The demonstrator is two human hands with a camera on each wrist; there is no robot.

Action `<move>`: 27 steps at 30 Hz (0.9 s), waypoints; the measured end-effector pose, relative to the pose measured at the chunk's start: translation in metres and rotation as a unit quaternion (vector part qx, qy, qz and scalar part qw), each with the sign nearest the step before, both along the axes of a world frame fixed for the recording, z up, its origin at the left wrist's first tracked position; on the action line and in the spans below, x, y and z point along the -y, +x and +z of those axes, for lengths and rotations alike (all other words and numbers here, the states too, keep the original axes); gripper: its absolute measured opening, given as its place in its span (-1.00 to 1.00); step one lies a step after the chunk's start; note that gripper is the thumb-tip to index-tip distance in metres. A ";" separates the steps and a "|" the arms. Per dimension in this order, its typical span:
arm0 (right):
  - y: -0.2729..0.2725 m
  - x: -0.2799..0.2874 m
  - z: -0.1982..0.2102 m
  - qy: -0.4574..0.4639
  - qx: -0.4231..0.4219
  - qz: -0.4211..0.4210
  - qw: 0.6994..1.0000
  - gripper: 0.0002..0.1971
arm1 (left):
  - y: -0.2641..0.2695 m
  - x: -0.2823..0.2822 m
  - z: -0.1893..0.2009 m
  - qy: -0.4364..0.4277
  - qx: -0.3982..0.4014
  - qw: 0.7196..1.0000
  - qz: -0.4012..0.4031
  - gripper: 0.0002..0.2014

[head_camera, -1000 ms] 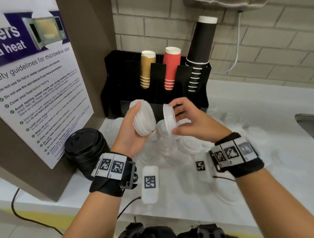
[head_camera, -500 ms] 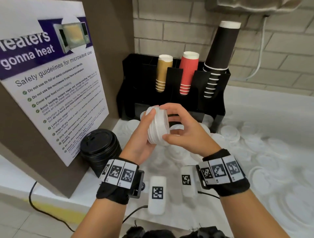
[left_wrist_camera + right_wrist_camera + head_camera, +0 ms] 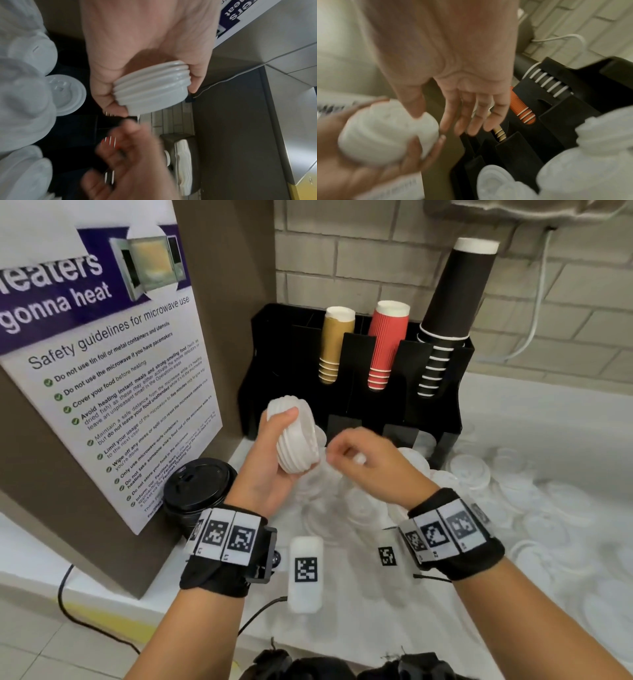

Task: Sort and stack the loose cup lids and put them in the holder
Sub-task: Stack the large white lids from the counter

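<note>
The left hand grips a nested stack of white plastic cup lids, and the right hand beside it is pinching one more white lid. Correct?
Not quite. The left hand does grip the nested stack of white plastic cup lids, but the right hand holds nothing: the right wrist view shows its fingers loosely extended and empty, just beside the stack.
</note>
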State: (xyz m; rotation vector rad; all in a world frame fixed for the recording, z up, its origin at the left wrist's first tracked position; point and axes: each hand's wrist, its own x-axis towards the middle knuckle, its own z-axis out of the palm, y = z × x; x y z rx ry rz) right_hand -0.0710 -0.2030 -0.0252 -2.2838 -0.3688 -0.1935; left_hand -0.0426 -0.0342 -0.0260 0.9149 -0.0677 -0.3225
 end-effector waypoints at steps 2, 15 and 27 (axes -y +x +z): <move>0.001 -0.008 -0.013 -0.270 -0.067 0.044 0.959 -0.70 | 0.004 -0.005 0.005 -0.002 0.008 1.000 0.014 -0.32; 0.005 -0.031 -0.045 -0.469 -0.138 0.114 0.865 -0.42 | 0.006 -0.016 0.014 0.007 0.018 1.000 0.006 -0.28; 0.011 -0.016 -0.005 -0.040 -0.113 0.053 0.991 -0.42 | 0.007 -0.027 0.012 0.006 0.032 0.999 0.011 -0.29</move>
